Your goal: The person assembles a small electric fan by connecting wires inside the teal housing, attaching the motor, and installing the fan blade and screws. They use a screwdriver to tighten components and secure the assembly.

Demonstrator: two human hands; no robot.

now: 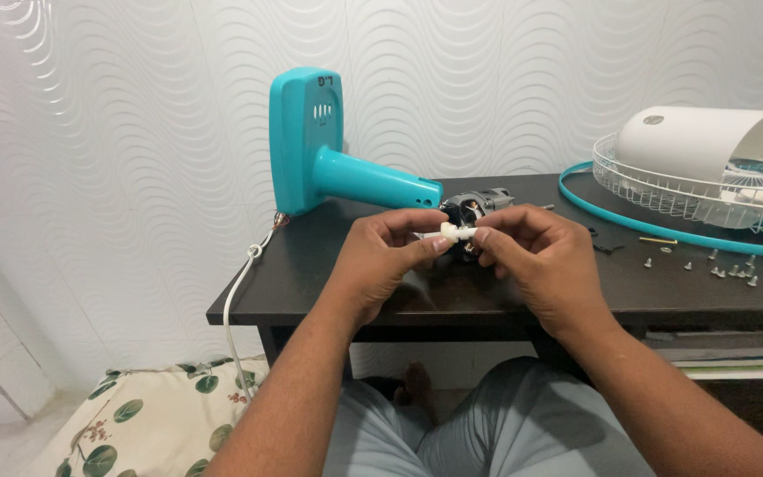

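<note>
- Where the knees (487, 424) meet the dark table (328, 296), pinched between fingertips of left hand (381, 256) and right hand (536, 256): small white plastic part (452, 232).
- Just behind, half hidden by the hands: grey motor (479, 205).
- Farther back: teal fan housing (324, 146).
- Right, cut off at the edge: wire grille (691, 190), loose screws (726, 269).

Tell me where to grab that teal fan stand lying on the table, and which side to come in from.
Grip the teal fan stand by its round tapered neck, probably from above or from the front. The neck lies on its side on the dark table, pointing right toward the motor, and looks narrow enough to wrap. The flat base stands on edge near the wall. Both hands, left hand and right hand, pinch a small white part.
</note>
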